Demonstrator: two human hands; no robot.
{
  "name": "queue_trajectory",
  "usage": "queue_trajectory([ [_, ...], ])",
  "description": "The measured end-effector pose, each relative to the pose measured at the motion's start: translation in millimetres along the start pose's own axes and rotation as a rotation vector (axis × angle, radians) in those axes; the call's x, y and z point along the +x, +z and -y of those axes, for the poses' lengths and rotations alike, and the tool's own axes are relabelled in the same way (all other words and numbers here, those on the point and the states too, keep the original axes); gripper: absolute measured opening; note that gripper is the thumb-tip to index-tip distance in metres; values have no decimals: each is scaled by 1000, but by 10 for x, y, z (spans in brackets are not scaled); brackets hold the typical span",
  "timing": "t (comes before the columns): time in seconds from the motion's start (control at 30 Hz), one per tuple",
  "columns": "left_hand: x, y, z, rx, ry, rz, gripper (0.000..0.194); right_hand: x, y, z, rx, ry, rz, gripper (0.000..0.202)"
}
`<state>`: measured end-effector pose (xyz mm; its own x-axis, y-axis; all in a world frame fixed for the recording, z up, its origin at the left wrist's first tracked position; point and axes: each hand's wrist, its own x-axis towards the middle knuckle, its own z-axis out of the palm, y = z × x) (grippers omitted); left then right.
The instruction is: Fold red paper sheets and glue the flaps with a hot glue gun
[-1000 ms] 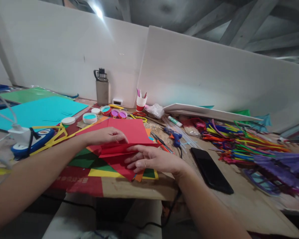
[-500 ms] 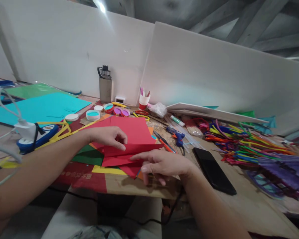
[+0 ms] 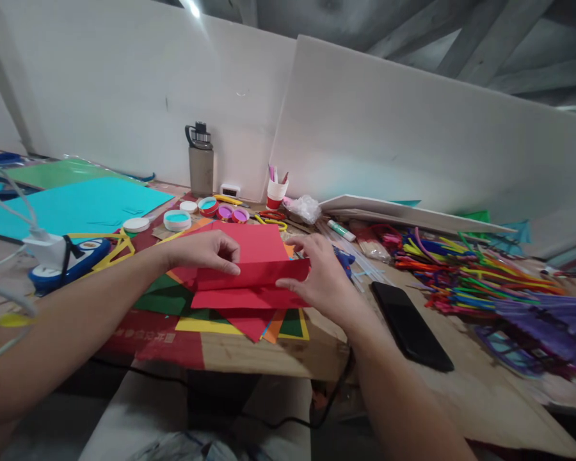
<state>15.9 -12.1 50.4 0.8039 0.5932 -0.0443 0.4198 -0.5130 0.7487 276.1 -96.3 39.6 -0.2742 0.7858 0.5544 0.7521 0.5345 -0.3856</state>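
A sheet of red paper [image 3: 254, 242] lies in front of me with its near part folded up into a raised flap. My left hand [image 3: 216, 251] pinches the flap's left part between thumb and fingers. At the flap's right end, my right hand [image 3: 319, 269] grips the paper, thumb on the near side and fingers behind. Beneath it are more sheets: dark green paper [image 3: 163, 296], yellow paper [image 3: 201, 325] and a strip of orange paper [image 3: 274, 326]. A red corner also sticks out toward the table's front edge.
A black phone [image 3: 411, 326] lies right of my right hand, with pipe cleaners [image 3: 480, 275] beyond. Open paint pots [image 3: 177, 221], a bottle [image 3: 201, 166] and a pen cup [image 3: 277, 192] stand behind the paper. A white plug [image 3: 45, 248] with cables is at the left.
My right hand has risen from the paper's near edge and taken hold of the flap's right end. The flap stands higher. My left hand keeps its pinch, nearly unmoved.
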Motion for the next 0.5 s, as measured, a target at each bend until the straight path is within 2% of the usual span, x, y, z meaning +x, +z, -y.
queue_trajectory([
  [0.1, -18, -5, 0, -8, 24, -16, 24, -16, 67, -131, -73, 79, 80, 63],
  [0.17, -29, -8, -7, -3, 34, 7, 24, -25, 86, -206, -41, 123, 146, 47],
  [0.27, -38, -29, -25, -8, 40, 110, 25, -23, 86, -253, 153, 162, 327, 13],
  [0.3, -39, -40, -27, 0, 36, 140, 26, -17, 88, -256, 220, 190, 350, 10],
  [0.4, -47, -74, 11, 45, -7, 125, 36, 9, 132, -284, 360, 316, 249, 16],
  [0.5, -71, -98, 115, 4, -84, 2, 50, 36, 232, -373, 456, 425, 169, 20],
])
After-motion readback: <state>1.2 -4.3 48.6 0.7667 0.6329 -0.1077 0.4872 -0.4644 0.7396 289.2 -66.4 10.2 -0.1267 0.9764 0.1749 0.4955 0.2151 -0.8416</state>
